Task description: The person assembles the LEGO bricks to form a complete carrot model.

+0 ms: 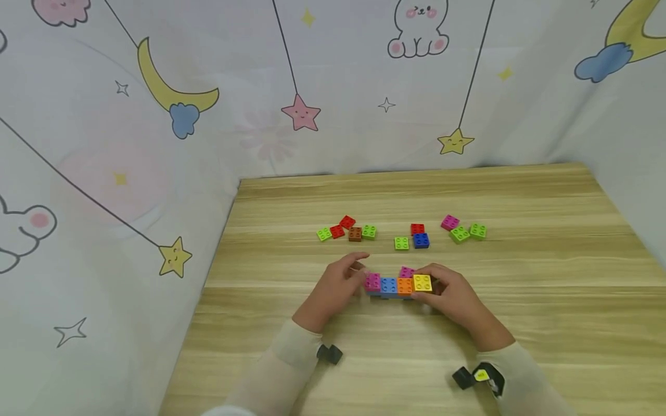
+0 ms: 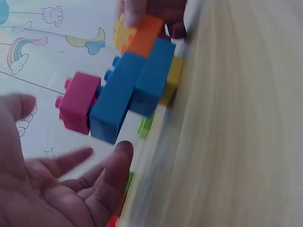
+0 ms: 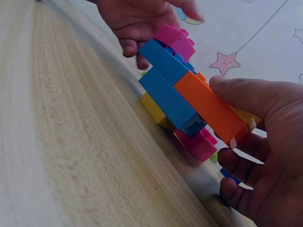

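**Brick assembly [image 1: 389, 286] gripped at its right end by the right hand [image 1: 452, 293]**

The assembly is held near the middle of the counter [image 1: 260, 271]. Its long axis is laid left to right, roughly along the counter's far edge. The left end is topped by a magenta brick [image 1: 372, 281], the right end by a yellow brick [image 1: 422, 283], with blue bricks [image 2: 118, 94] and an orange brick [image 1: 404, 286] between; a lower yellow brick [image 2: 173, 78] is seen beneath. The right end is pinched between the right hand's thumb and fingers. The left hand [image 1: 335, 289] is held loose, fingers spread, just beside the magenta end; contact cannot be told. Behind the assembly a second magenta brick [image 1: 407, 271] is seen; whether it is joined cannot be told. Farther back, loose bricks [image 1: 355, 234] are scattered in three groups. The counter is backed by a printed white cloth [image 1: 354, 63].
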`<action>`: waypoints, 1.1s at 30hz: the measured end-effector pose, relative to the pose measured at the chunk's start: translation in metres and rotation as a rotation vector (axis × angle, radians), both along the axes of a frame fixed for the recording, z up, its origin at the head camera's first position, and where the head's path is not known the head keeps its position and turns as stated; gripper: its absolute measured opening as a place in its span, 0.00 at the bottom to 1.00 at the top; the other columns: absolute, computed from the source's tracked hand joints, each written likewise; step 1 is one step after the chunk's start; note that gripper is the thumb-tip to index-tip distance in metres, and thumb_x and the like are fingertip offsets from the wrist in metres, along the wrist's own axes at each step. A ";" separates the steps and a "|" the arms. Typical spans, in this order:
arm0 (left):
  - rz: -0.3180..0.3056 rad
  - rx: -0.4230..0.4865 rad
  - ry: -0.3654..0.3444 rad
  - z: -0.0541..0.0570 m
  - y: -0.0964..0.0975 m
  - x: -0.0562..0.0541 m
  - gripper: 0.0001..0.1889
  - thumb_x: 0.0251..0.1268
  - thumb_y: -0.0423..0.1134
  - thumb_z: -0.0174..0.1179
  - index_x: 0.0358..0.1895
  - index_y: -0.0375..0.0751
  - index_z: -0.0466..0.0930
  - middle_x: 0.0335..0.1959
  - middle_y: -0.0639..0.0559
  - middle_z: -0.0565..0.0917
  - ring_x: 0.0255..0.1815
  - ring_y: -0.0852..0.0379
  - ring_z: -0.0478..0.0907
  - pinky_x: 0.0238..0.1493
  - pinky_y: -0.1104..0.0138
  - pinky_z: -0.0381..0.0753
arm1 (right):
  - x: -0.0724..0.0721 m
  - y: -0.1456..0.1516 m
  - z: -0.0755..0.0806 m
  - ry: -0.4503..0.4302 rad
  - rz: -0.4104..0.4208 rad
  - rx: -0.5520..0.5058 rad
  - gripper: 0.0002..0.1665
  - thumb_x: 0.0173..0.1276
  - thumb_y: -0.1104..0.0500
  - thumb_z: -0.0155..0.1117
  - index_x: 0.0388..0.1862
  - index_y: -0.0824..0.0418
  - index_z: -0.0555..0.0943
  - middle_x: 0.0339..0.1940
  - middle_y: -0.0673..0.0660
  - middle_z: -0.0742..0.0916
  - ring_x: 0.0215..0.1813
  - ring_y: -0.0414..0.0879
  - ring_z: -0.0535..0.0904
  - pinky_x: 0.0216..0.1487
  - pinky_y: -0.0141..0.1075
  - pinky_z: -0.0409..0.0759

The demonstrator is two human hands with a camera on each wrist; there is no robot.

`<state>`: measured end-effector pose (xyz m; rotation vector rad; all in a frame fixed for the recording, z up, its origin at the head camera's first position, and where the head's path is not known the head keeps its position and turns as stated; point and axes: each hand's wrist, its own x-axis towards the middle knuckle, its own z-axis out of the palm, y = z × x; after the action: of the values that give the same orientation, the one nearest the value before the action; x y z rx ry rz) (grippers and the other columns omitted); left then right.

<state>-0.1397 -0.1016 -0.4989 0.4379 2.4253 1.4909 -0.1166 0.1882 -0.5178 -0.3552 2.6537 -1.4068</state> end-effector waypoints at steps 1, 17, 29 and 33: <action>0.028 0.018 -0.075 0.000 0.002 0.000 0.23 0.78 0.50 0.57 0.70 0.47 0.76 0.44 0.48 0.87 0.40 0.48 0.86 0.45 0.57 0.86 | 0.000 0.000 0.000 0.000 0.000 0.001 0.24 0.62 0.53 0.80 0.56 0.54 0.85 0.46 0.50 0.85 0.39 0.49 0.76 0.38 0.33 0.77; 0.131 0.091 -0.346 0.000 0.010 0.000 0.14 0.71 0.48 0.66 0.44 0.41 0.91 0.28 0.46 0.88 0.26 0.54 0.84 0.37 0.62 0.88 | 0.000 0.000 0.001 -0.009 0.003 0.007 0.23 0.63 0.53 0.80 0.56 0.54 0.85 0.46 0.50 0.85 0.40 0.49 0.75 0.38 0.33 0.77; 0.121 0.039 -0.326 0.000 0.011 0.000 0.11 0.71 0.48 0.67 0.39 0.44 0.91 0.32 0.52 0.89 0.27 0.54 0.87 0.37 0.63 0.87 | 0.001 -0.002 0.004 -0.001 0.002 0.012 0.24 0.63 0.53 0.80 0.56 0.55 0.85 0.45 0.50 0.85 0.39 0.49 0.75 0.37 0.33 0.76; 0.129 0.039 -0.307 -0.001 0.011 0.001 0.11 0.70 0.48 0.67 0.38 0.45 0.91 0.31 0.52 0.89 0.27 0.54 0.86 0.37 0.63 0.87 | 0.001 -0.001 0.003 0.008 0.003 0.018 0.24 0.63 0.52 0.80 0.56 0.55 0.85 0.46 0.50 0.85 0.39 0.48 0.75 0.37 0.33 0.76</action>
<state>-0.1388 -0.0908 -0.5001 0.0532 2.2209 1.5310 -0.1155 0.1872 -0.5149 -0.3641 2.6693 -1.3818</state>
